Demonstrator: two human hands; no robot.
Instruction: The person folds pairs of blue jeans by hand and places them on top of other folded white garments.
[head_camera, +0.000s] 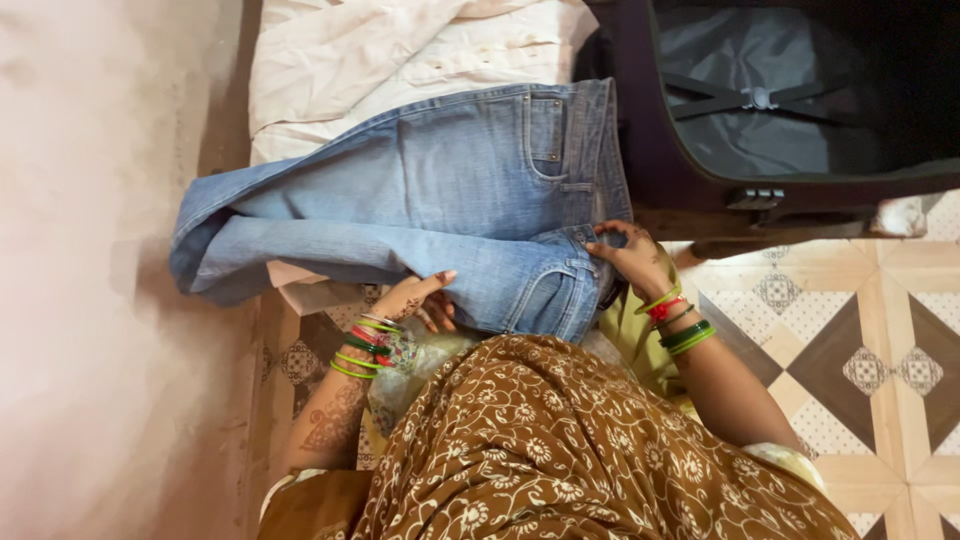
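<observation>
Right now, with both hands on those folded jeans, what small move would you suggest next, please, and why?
Probably lift the jeans toward the open suitcase. They already lie folded, leg over leg, with the left hand under the near edge and the right hand gripping the waistband, and the suitcase stands open and looks empty right beside them.

Single view only: head-worn camera, pointed steeply downward over the wearer's own lap, so the brown patterned garment (560, 450) fills the lower frame at very close range. Optical axis lands on the folded blue jeans (440, 200), close below, with the left hand (420, 300) and right hand (635, 258) entering from the bottom edge. Frame top reaches the open dark suitcase (780, 100) and pale cloth (380, 60); left edge takes in a plain wall (90, 250), right edge the patterned tile floor (860, 340); no second view to overlap.
</observation>
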